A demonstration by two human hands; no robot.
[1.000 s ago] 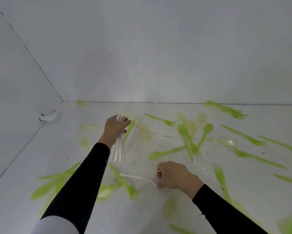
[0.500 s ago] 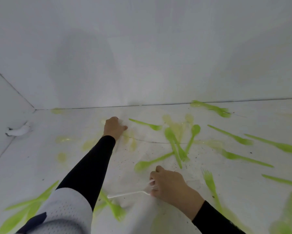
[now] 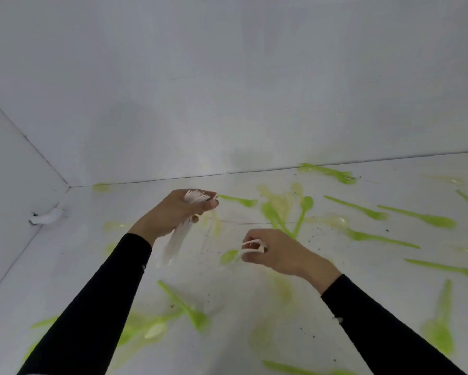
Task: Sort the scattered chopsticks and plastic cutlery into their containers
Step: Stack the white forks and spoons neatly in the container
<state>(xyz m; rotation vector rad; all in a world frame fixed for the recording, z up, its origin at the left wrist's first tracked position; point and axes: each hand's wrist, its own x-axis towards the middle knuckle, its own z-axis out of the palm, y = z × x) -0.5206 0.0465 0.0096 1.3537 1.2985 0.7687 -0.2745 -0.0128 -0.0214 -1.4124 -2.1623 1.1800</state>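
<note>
My left hand (image 3: 173,212) grips a bundle of white plastic cutlery (image 3: 177,239), its heads sticking out above my fingers and the handles hanging down toward me. My right hand (image 3: 276,253) pinches a single white plastic piece (image 3: 251,246) just above the white floor. Several green plastic spoons and forks lie scattered around, such as a green spoon (image 3: 303,209) beyond my right hand and a green fork (image 3: 185,307) below my left forearm. No container is in view.
White walls rise behind and to the left, meeting at a corner (image 3: 69,186). A small white scrap (image 3: 47,216) lies by the left wall. More green cutlery (image 3: 422,219) lies to the right, pale yellowish pieces (image 3: 278,196) further back, and dark specks dot the floor.
My right hand lifted the white piece off the floor and rose toward the left hand. My left hand came up from the floor with the white bundle.
</note>
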